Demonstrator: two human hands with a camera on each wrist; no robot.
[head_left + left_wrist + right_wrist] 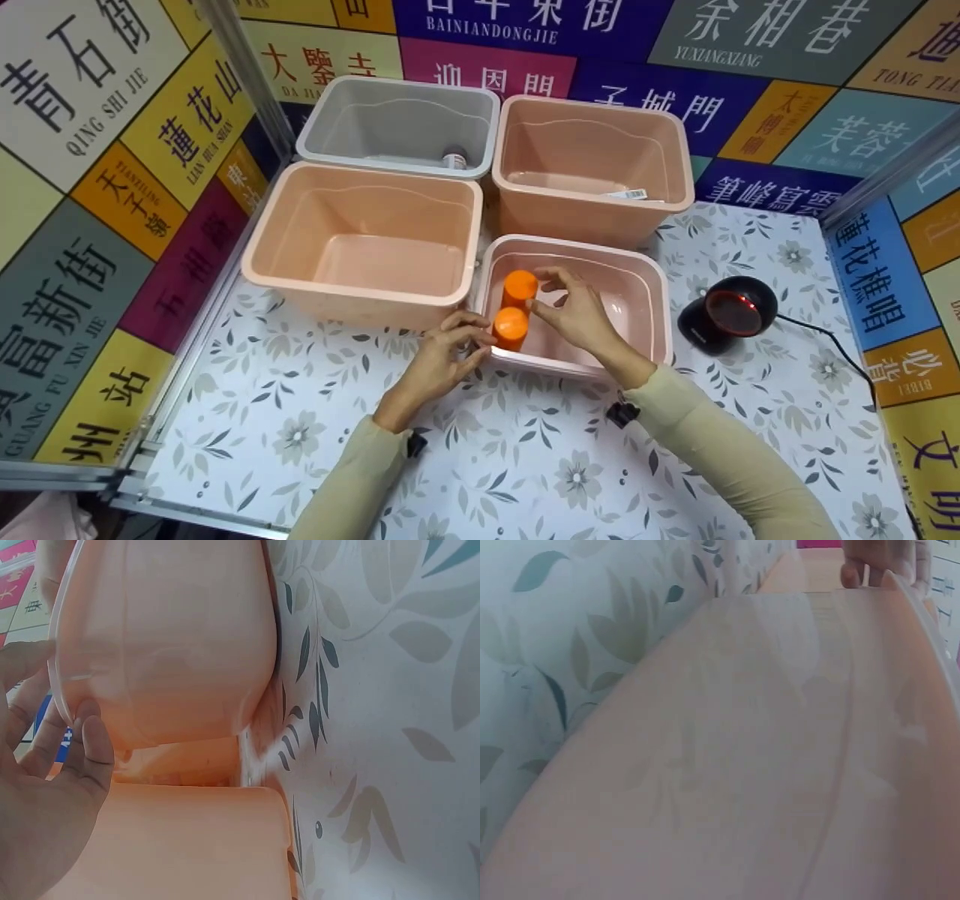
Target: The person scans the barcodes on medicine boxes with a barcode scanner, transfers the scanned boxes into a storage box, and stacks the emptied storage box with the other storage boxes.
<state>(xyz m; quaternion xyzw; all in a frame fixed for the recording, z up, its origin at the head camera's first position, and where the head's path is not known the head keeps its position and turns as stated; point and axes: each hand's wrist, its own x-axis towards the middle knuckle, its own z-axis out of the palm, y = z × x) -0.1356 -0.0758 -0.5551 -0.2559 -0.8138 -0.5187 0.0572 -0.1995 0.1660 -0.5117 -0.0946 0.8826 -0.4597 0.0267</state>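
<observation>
Two orange cylinders with round flat tops stand one behind the other along the left wall of the small pink bin (654,300). My right hand (576,311) reaches into this bin. Its thumb and forefinger hold the far orange cylinder (520,286) from its right side. The near orange cylinder (511,326) is just in front of the thumb. Outside the bin's near left corner, my left hand (439,364) has bent, spread fingers and fingertips right at the rim, beside the near cylinder. Up close in the left wrist view, the left hand (56,795) touches the rim.
A large peach bin (360,296) stands to the left. Behind are a grey bin (397,166) with a small bottle (454,158) and another peach bin (592,217) with a small white box (627,195). A black corded device (727,311) glows red at right.
</observation>
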